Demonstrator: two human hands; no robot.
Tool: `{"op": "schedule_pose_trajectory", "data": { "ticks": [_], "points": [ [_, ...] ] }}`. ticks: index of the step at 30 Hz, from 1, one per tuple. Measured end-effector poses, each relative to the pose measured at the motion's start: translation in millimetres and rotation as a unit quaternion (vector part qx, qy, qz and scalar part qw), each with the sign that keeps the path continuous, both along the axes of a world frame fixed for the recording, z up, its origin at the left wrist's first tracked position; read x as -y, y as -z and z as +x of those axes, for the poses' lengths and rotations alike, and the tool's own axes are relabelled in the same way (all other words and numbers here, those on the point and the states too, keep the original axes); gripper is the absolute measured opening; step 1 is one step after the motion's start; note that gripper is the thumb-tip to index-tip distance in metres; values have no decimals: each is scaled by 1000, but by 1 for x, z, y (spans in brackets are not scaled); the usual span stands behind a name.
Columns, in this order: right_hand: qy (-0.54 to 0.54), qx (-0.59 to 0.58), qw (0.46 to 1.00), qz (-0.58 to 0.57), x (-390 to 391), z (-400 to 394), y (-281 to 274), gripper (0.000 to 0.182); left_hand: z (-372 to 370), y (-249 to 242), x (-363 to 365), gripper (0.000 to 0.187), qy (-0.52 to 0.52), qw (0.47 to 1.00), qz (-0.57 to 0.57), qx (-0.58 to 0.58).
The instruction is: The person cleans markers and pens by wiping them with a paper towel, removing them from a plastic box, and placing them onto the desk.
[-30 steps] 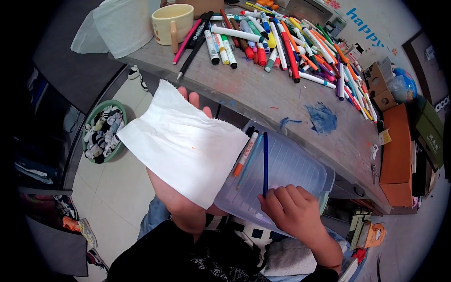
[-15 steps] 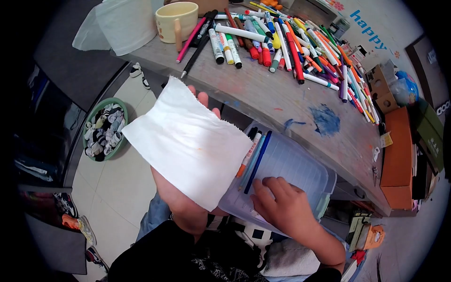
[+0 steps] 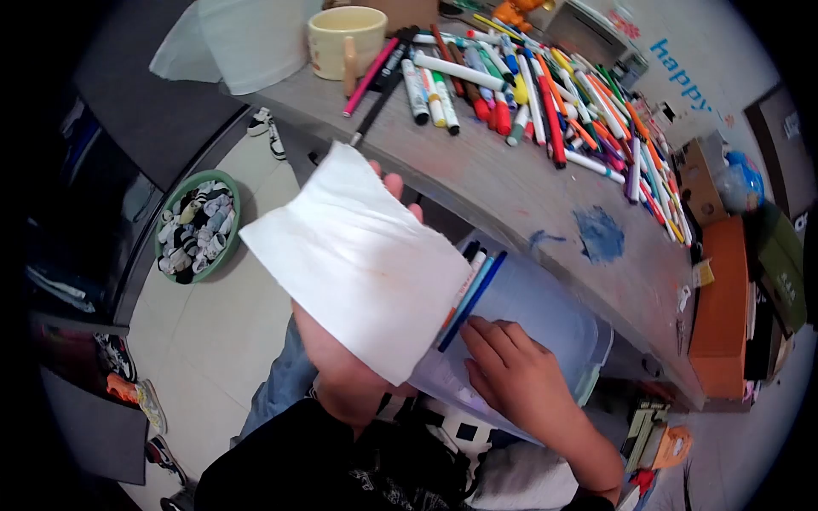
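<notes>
A white sheet of tissue (image 3: 362,264) lies over my left hand (image 3: 332,358), whose fingertips show beyond its upper edge; the sheet hides most of the palm. My right hand (image 3: 511,362) is over the translucent plastic box (image 3: 554,319), its bent fingers beside a dark blue pen (image 3: 473,298). A light blue pen and a white marker with an orange end (image 3: 464,285) lie next to that pen, along the box's left side. Whether my right fingertips touch the blue pen is hard to tell.
Many markers (image 3: 545,94) are heaped on the grey desk (image 3: 477,175), near a yellow mug (image 3: 345,43). An orange-brown box (image 3: 720,315) stands at the right. On the floor at the left are a green basin (image 3: 234,230) of socks and several shoes.
My right hand has moved closer to the dark blue pen, and that pen has shifted toward the tissue. The camera view has moved a little.
</notes>
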State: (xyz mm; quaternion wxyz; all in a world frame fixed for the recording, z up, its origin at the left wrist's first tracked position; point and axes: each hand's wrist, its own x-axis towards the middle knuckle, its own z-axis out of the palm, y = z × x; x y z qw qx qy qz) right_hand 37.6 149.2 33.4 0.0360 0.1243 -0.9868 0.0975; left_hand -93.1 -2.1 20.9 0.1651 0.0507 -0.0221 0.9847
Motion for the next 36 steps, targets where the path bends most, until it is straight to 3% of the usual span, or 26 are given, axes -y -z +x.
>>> {"op": "schedule_pose_trajectory", "data": {
  "ticks": [6, 10, 16, 19, 21, 23, 24, 27, 28, 34, 36],
  "points": [
    [-22, -81, 996, -37, 4, -14, -37, 35, 0, -4, -3, 63, -31, 994, -102, -7],
    [14, -183, 983, -24, -5, -48, -54, 23, -1, 2, -3, 63, 2, 999, -16, -47],
    [111, -119, 972, -172, -18, -135, -56, 16, -2, 0, 0, 62, -35, 995, -88, 5],
    [41, -161, 972, -165, -10, -172, -51, 15, -6, 15, 14, 63, -41, 995, -83, -22],
    [49, -130, 977, -160, 5, -188, -52, 17, -10, 20, 19, 63, -81, 995, -60, -10],
    [-41, -215, 970, -109, 14, -205, -46, 20, -12, 28, 24, 64, -77, 996, -10, -31],
    [-59, -190, 974, -105, 19, -211, -47, 26, -12, 28, 26, 64, -71, 996, 35, -51],
    [-73, -194, 978, -28, 30, -218, -48, 31, -10, 16, 30, 62, -80, 996, -19, 28],
    [-67, -215, 974, 27, 31, -219, -47, 32, -10, 15, 32, 62, -85, 996, -16, 29],
    [-99, -194, 973, 79, 22, -231, -44, 27, -13, 14, 35, 63, -87, 992, 51, 73],
    [-98, -186, 973, 96, 22, -234, -47, 24, -14, 23, 39, 66, -85, 995, -4, -45]
  ]
}}
